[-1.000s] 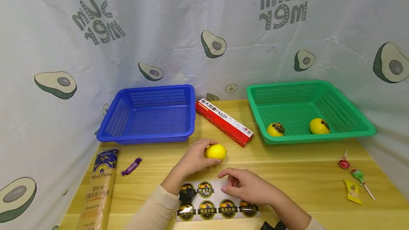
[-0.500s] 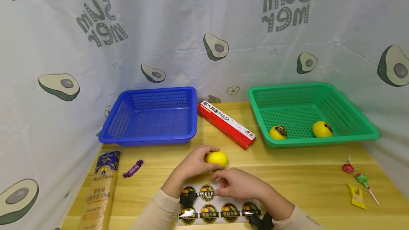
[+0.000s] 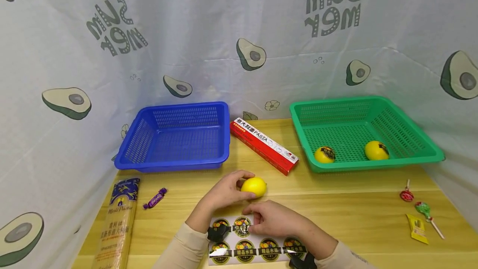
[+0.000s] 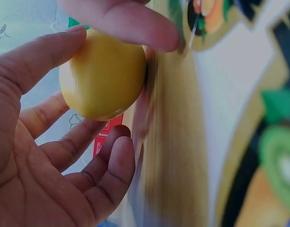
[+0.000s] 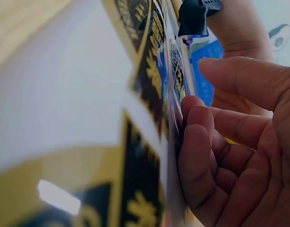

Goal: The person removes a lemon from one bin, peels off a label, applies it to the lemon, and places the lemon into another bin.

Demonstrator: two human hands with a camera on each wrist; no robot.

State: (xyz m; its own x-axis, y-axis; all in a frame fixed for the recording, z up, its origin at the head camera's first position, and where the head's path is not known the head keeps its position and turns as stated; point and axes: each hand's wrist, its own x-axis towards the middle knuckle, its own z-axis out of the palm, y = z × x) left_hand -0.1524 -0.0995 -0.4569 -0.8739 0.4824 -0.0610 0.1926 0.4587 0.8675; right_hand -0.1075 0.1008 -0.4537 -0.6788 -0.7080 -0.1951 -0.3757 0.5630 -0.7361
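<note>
My left hand (image 3: 226, 191) grips a yellow lemon (image 3: 254, 187) between thumb and fingers, low over the table. In the left wrist view the lemon (image 4: 103, 75) lies against the fingertips. Just in front of it my right hand (image 3: 278, 219) is over a white sheet of round fruit stickers (image 3: 244, 262). Its thumb and forefinger are bent and apart, right at an upper-row sticker (image 3: 242, 228). In the right wrist view the curled fingers of my right hand (image 5: 239, 146) rest along the sticker sheet (image 5: 83, 80), nothing showing between thumb and fingers.
A blue basket (image 3: 186, 164) stands back left, a green basket (image 3: 377, 163) with two stickered lemons (image 3: 376, 150) back right. Between them lies a red pasta box (image 3: 265, 144). A spaghetti packet (image 3: 115, 227) and purple candy (image 3: 155, 198) lie left; lollipops (image 3: 423, 209) and a yellow packet (image 3: 417, 228) right.
My right hand has moved left over the sheet to the upper-row sticker. The left hand keeps its grip on the lemon, and the view has shifted slightly.
</note>
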